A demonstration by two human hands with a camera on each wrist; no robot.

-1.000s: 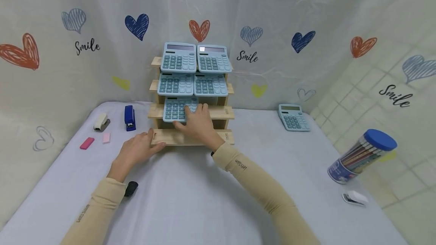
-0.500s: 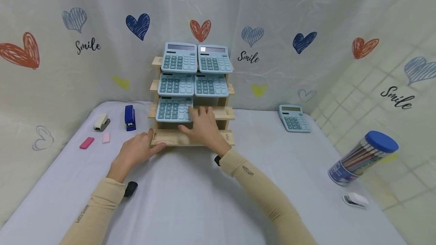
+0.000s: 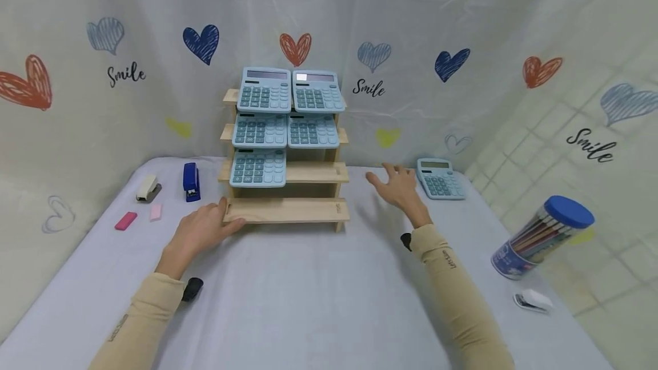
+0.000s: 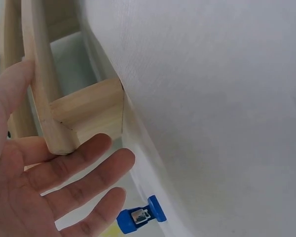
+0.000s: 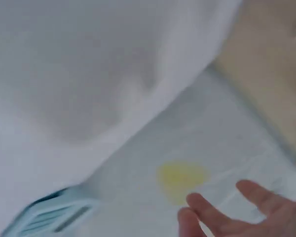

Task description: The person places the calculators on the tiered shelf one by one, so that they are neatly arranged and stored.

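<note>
My left hand (image 3: 197, 233) holds the left end of the lowest shelf of a wooden tiered rack (image 3: 288, 210). Its thumb and one finger lie against the board in the left wrist view, while the other fingers stretch beyond. Light blue calculators fill the top two tiers, and one calculator (image 3: 258, 168) sits at the left of the third. Bare wood shows on the lowest tier. My right hand (image 3: 400, 190) hovers with spread fingers just left of a light blue calculator (image 3: 440, 179) on the table, holding nothing. That calculator is partly visible in the right wrist view.
Left of the rack lie a blue stapler (image 3: 191, 181), a white stapler (image 3: 148, 188) and two pink erasers, one being the darker eraser (image 3: 125, 221). At the right stand a pencil tub (image 3: 542, 236) and another white stapler (image 3: 533, 300). A printed curtain hangs behind.
The calculator on the third tier slid left under my right hand, which then let go and moved right toward the calculator on the table. My left hand stays at the rack.
</note>
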